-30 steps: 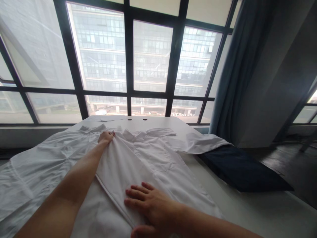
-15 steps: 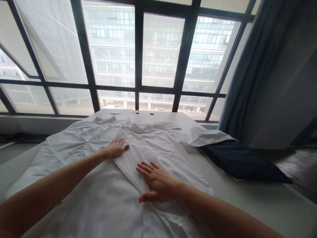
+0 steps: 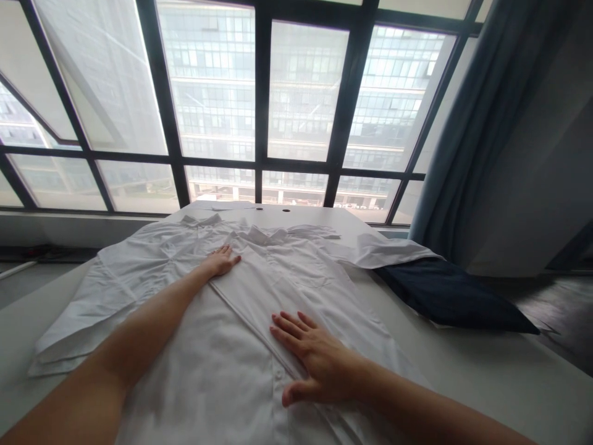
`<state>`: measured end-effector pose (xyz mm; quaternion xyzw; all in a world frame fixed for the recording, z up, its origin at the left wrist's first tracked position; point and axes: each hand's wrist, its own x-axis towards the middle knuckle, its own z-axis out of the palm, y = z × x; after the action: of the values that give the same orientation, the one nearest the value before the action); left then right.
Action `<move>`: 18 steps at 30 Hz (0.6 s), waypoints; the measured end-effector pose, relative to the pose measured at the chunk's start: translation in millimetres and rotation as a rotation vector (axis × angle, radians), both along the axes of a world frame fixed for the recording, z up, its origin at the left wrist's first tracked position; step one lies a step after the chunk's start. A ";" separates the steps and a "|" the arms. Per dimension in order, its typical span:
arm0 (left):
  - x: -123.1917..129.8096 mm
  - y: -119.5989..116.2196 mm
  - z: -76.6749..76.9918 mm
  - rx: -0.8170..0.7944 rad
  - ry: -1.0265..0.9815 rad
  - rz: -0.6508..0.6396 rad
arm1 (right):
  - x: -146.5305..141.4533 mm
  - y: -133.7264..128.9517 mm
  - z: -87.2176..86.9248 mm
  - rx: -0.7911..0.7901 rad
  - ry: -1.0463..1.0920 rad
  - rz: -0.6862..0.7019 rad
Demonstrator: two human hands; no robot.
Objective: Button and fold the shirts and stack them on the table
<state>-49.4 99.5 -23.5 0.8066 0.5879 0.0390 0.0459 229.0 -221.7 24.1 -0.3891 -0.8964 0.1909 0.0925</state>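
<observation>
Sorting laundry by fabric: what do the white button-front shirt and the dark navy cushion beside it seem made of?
The white button-front shirt looks like light woven cotton or a blend: matte, softly creased. The dark navy cushion looks like matte cloth, though the fibre cannot be told.

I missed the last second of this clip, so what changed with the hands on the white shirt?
The left hand has let go of its pinch on the white shirt and now lies open near the collar. The right hand has slid rightward, flat across the shirt front. The navy cushion beside the shirt stayed as it was.
</observation>
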 end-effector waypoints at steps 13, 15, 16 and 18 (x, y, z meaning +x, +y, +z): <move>20.5 -0.7 16.7 0.025 0.017 0.151 | 5.3 -1.1 -0.5 0.039 0.037 0.020; 20.0 -19.3 13.5 0.042 0.015 0.048 | 16.0 15.9 1.5 0.068 0.071 -0.063; 18.2 -30.7 11.3 0.038 0.016 -0.024 | 24.6 27.8 4.2 0.081 0.085 -0.157; 10.7 -55.2 6.9 0.002 0.018 -0.148 | 48.4 56.6 12.5 0.100 0.082 -0.451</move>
<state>-38.6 44.3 -16.6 0.8482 0.5272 0.0288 0.0423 277.4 -165.1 36.5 -0.5665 -0.7905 0.1362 0.1887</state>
